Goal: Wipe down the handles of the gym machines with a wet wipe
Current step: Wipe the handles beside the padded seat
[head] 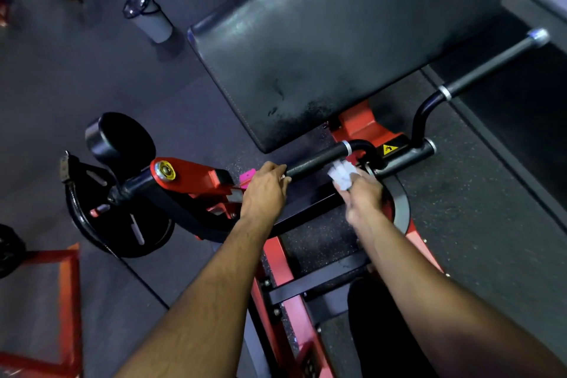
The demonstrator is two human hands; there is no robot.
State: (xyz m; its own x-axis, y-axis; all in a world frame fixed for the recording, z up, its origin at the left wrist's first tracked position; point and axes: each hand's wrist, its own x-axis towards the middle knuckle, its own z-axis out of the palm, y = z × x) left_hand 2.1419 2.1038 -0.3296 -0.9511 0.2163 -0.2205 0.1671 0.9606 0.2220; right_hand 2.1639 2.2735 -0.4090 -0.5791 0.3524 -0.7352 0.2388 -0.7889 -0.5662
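While you are looking down over the machine, a grey bottle [152, 17] is standing on the dark floor [92, 83] at the upper left of the frame, and a black weight plate [122, 209] is sitting on the machine's arm at left centre. Just right of that, the red pivot arm [187, 175] is pointing toward your left hand [265, 190], which is curling its fingers over the near end of the black left handle [319, 158] at frame centre. Your right hand [365, 196] is pinching a crumpled white wet wipe [343, 173], which is lying just beside the handle's inner bend; contact cannot be told. Above both hands, the black padded rest [322, 49] is filling the upper centre. Toward the upper right, the second handle [491, 66] is angling away, untouched, well apart from both hands.
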